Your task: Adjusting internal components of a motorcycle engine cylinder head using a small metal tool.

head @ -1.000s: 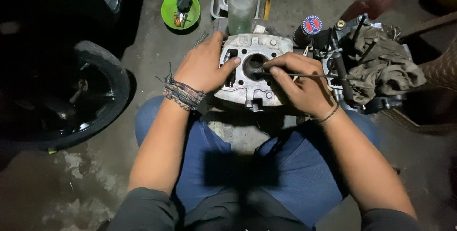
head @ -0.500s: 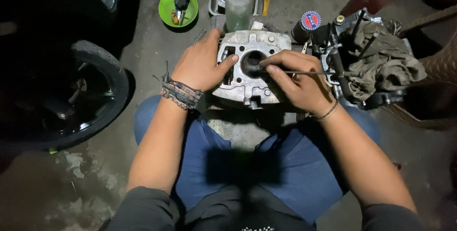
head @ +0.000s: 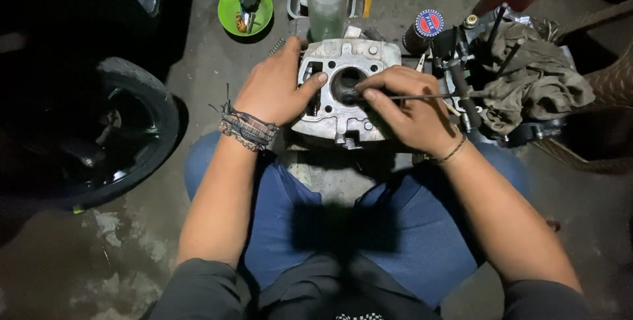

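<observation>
Grey cast-metal cylinder block [head: 343, 92] sat between hands; left hand [head: 277, 89] lay spread, bracing it, right hand [head: 409, 112] pinched thin metal rod [head: 422, 96] into bore.

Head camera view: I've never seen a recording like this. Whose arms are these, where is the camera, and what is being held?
The single picture comes from a camera worn on the person's head, looking down over their knees at a concrete floor. The left hand steadies a grey cast-metal engine block with a round bore. The right hand pinches a thin dark metal rod whose tip points into the bore. Around it lie a green plastic bowl, a clear plastic bottle, an olive rag and a black tyre.
</observation>
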